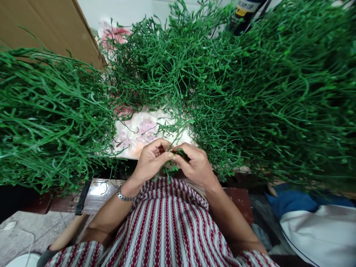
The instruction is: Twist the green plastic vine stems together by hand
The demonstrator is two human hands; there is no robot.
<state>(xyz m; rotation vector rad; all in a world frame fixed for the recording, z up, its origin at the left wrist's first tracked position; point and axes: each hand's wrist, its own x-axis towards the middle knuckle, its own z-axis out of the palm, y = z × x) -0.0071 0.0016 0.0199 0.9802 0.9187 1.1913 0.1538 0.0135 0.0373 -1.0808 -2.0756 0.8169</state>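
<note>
Close to my body at the table's front edge, my left hand [152, 159] and my right hand [193, 161] meet, thumbs and fingertips pinched together. Between them is a thin green plastic stem [174, 140]; its branched tips [170, 168] poke out below the fingers. The exact grip points are partly hidden by my thumbs. A few loose green stems [174, 128] lie on the floral tablecloth [146, 128] just beyond my hands.
Green stems are heaped in a left pile [52, 118], a back pile [172, 63] and a large right pile [283, 100]. A cardboard box [52, 26] stands at the back left, a dark labelled cup [244, 15] at the back. Another person's white clothing [322, 230] shows at lower right.
</note>
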